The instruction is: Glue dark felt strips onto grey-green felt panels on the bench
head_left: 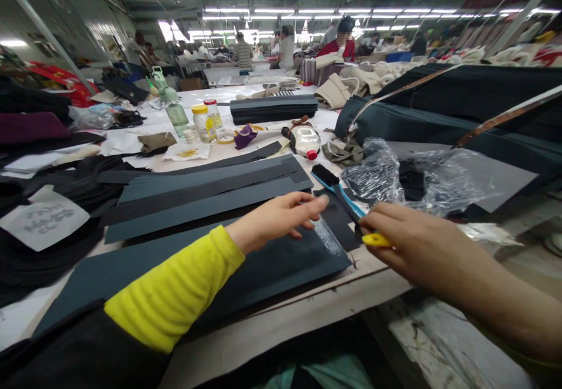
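My left hand (281,216), in a yellow cuff, hovers over a dark blue-grey fabric panel (228,272) with fingers loosely stretched and nothing in them. A whitish streaked patch (327,238) marks the panel's right end, just past those fingertips. To the right, my right hand (413,242) is closed around a yellow-handled tool (376,240), whose working end I cannot make out. A brush (336,185) with black bristles and a blue handle points away from this hand; whether the fingers touch its handle, I cannot tell.
Behind the panel lie stacked dark strips (211,193). Farther back are a yellow-lidded jar (204,124), a green bottle (176,113) and a red-capped container (306,141). Crumpled clear plastic (373,169) and strapped dark fabric (439,113) occupy the right. People work in the background.
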The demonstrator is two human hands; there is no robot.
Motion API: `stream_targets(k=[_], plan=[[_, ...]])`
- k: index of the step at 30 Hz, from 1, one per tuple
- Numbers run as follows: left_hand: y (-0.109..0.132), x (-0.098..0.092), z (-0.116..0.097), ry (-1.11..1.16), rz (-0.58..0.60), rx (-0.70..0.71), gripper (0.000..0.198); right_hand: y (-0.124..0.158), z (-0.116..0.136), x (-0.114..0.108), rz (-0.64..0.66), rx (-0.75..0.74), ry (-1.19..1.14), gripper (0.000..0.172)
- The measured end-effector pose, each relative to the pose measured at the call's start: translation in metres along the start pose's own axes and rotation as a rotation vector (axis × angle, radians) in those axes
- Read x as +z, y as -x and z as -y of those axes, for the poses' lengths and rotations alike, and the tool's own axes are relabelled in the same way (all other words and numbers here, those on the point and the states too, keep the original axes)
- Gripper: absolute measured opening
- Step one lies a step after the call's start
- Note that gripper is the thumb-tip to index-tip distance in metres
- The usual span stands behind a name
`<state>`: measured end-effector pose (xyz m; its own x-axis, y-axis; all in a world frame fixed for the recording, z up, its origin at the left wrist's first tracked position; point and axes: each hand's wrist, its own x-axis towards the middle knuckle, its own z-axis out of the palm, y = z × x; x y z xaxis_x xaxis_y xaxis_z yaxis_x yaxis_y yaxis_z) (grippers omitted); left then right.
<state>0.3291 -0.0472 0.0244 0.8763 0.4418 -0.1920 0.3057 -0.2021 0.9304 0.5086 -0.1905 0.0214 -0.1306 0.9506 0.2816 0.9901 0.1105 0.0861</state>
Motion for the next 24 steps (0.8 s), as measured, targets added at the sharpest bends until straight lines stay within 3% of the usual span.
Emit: stream_targets(k=[2,5,7,10,14,18,24], plan=[[-0.004,0.003,-0.009,0.221,0.027,-0.077,0.049,0.001,0.017,-0.005,-0.056,-0.128,0.067,0.012],[-0.009,0.009,-0.013,0.21,-0.063,-0.098,0.032,0.002,0.031,-0.006,-0.085,-0.239,0.074,0.014],[-0.012,0.01,-0.01,0.202,-0.099,-0.098,0.028,0.004,0.031,-0.004,-0.082,-0.246,0.019,0.013],[-0.012,0.009,-0.003,0.252,-0.096,-0.124,0.025,0.011,0.024,0.002,-0.097,-0.235,-0.037,0.032],[-0.011,0.01,0.004,0.267,-0.048,-0.149,0.029,0.021,0.022,0.011,-0.184,-0.263,-0.041,0.03],[-0.018,0.008,0.013,0.111,-0.022,-0.098,0.034,0.024,0.023,0.021,-0.25,-0.301,-0.04,0.035],[-0.043,-0.002,0.03,-0.291,-0.12,0.022,0.036,0.022,0.017,0.041,-0.225,-0.288,0.041,0.033]])
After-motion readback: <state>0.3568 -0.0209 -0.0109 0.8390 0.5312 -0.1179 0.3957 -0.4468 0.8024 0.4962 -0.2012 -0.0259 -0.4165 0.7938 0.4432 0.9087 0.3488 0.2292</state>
